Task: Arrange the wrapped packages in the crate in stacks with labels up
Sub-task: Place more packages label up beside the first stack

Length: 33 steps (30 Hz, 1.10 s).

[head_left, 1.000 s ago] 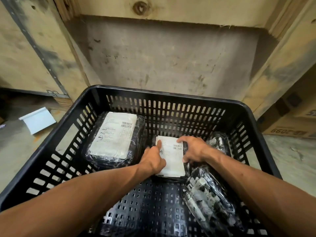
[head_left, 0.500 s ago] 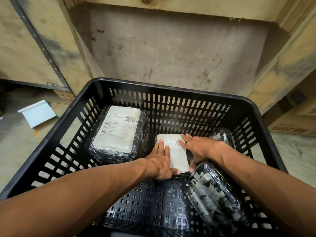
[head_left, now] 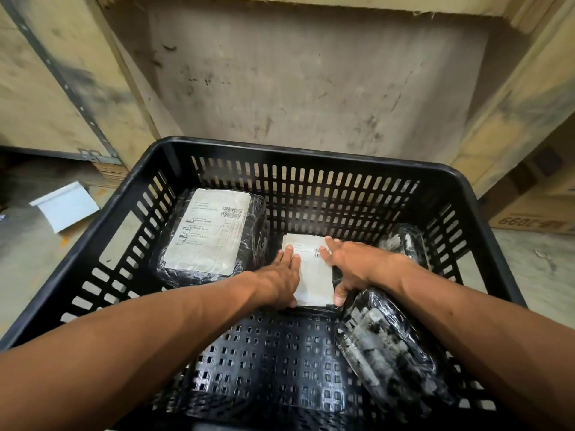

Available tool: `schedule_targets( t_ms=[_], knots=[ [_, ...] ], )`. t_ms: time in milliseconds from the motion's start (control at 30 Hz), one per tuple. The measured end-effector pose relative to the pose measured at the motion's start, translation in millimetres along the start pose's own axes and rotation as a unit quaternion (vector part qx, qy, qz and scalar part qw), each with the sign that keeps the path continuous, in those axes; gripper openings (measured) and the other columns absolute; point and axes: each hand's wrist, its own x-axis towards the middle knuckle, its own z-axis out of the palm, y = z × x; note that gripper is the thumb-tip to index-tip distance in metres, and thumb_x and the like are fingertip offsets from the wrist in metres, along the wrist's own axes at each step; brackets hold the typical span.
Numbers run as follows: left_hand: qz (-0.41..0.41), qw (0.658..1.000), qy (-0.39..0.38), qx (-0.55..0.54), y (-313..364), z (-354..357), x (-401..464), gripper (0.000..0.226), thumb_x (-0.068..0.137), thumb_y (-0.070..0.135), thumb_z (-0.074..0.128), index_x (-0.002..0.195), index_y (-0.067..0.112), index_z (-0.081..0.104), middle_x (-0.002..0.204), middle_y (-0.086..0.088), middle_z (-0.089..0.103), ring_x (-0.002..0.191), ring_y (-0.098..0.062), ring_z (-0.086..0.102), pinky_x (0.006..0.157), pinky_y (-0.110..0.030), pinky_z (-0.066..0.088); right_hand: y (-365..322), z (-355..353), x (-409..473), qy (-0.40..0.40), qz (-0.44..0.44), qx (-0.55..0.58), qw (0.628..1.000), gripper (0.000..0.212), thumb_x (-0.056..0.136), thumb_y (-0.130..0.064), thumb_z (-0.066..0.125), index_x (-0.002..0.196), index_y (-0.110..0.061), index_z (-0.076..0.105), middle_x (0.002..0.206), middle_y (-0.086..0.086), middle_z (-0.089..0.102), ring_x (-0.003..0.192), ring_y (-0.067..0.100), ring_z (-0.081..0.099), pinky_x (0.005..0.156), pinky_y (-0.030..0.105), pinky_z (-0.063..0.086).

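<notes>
Both hands have slid nearer to the far wall of the crate (head_left: pixel 311 157) since a second ago, and the fingers now lie flatter. Left hand (head_left: pixel 281 279) rests open, palm down, on the 9 o'clock edge of the small labelled package (head_left: pixel 312 275); right hand (head_left: pixel 351 265) holds its 3 o'clock edge, fingers on the label and thumb at the near corner. This package lies label up near the crate's centre. At 10 o'clock lies a larger labelled package (head_left: pixel 211 234), label up. Two wrapped packages show no label: one (head_left: pixel 385 349) at 4 o'clock, another (head_left: pixel 404 244) at 2 o'clock.
</notes>
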Motion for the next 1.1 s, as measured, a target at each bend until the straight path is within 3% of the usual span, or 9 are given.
schedule_targets(
  t_ms=[267,367,433,533,633,767,867,1000,1100],
  knots=[
    [0.001,0.999,0.032,-0.029,-1.9,3.4,0.4,0.098,0.099,0.031,0.061,0.158,0.006,-0.013,0.164,-0.019,-0.022,0.154,-0.031,-0.014,0.123,-0.037,-0.002,-5.1,-7.3,-5.6,-0.006,0.029,-0.008,1.000,0.126,0.069,-0.052,0.088,0.164,-0.023,0.010,0.173,-0.001,-0.003,0.157,0.031,0.013,0.124,0.044,0.018],
    [0.008,0.997,0.059,-0.048,4.6,1.4,-10.6,0.093,0.098,0.026,0.063,0.160,0.009,-0.004,0.167,-0.018,-0.012,0.155,-0.032,-0.004,0.124,-0.037,0.003,-16.5,-17.2,-22.7,0.002,0.035,-0.006,0.999,0.097,0.084,-0.053,0.077,0.162,-0.020,0.028,0.170,0.007,0.021,0.151,0.033,0.031,0.121,0.046,0.029],
    [0.032,0.992,0.082,-0.087,11.0,-1.6,-21.4,0.088,0.096,0.027,0.066,0.162,0.014,0.009,0.167,-0.018,0.012,0.152,-0.037,0.019,0.124,-0.041,0.021,-24.1,-28.5,-41.2,0.020,0.037,0.028,0.999,0.071,0.094,-0.051,0.067,0.153,-0.019,0.046,0.157,0.007,0.047,0.141,0.029,0.047,0.117,0.043,0.036],
    [0.122,0.963,0.073,-0.230,24.5,-3.8,-35.1,0.062,0.090,0.034,0.074,0.143,0.015,0.047,0.126,-0.010,0.064,0.114,-0.032,0.063,0.096,-0.039,0.053,-29.5,-53.1,-81.3,-0.002,0.037,0.062,0.997,0.051,0.097,-0.047,0.066,0.143,-0.027,0.059,0.141,0.001,0.064,0.125,0.021,0.058,0.105,0.035,0.041],
    [0.179,0.923,0.023,-0.340,39.8,-4.7,-48.2,0.060,0.087,0.043,0.074,0.140,0.024,0.051,0.122,0.004,0.066,0.111,-0.017,0.061,0.097,-0.034,0.048,-28.4,-68.1,-123.5,0.005,0.064,0.068,0.996,0.038,0.095,-0.044,0.070,0.131,-0.034,0.070,0.126,-0.007,0.071,0.106,0.010,0.058,0.091,0.025,0.040],
    [0.180,0.896,0.006,-0.407,51.2,-10.2,-51.4,0.053,0.093,0.053,0.062,0.143,0.036,0.051,0.103,0.024,0.070,0.097,0.009,0.059,0.081,-0.016,0.039,-26.8,-63.8,-162.4,0.086,0.119,0.097,0.984,0.032,0.093,-0.039,0.073,0.123,-0.028,0.076,0.107,-0.012,0.073,0.101,0.009,0.064,0.090,0.023,0.048],
    [0.164,0.889,0.002,-0.427,55.9,-15.9,-50.6,0.050,0.095,0.058,0.053,0.142,0.040,0.052,0.130,0.013,0.065,0.119,-0.009,0.059,0.109,-0.041,0.043,-25.4,-43.7,-176.1,0.115,0.171,0.133,0.969,0.016,0.095,-0.026,0.073,0.107,-0.022,0.082,0.093,-0.006,0.076,0.086,0.011,0.071,0.086,0.029,0.059],
    [0.151,0.870,-0.003,-0.470,53.0,-21.7,-51.3,0.043,0.090,0.061,0.061,0.124,0.036,0.067,0.122,0.009,0.066,0.110,-0.013,0.061,0.099,-0.044,0.054,-31.3,-25.3,-177.4,0.137,0.186,0.169,0.958,0.013,0.092,-0.026,0.077,0.102,-0.023,0.083,0.100,-0.005,0.079,0.092,0.009,0.070,0.085,0.022,0.054],
    [0.135,0.856,-0.032,-0.498,42.6,-20.9,-54.2,0.034,0.084,0.055,0.071,0.112,0.034,0.071,0.123,0.003,0.065,0.113,-0.019,0.060,0.087,-0.044,0.061,-33.4,-19.8,-175.4,0.150,0.189,0.249,0.938,0.015,0.083,-0.028,0.085,0.098,-0.025,0.084,0.099,-0.009,0.080,0.085,0.001,0.065,0.069,0.011,0.046]
  ],
)
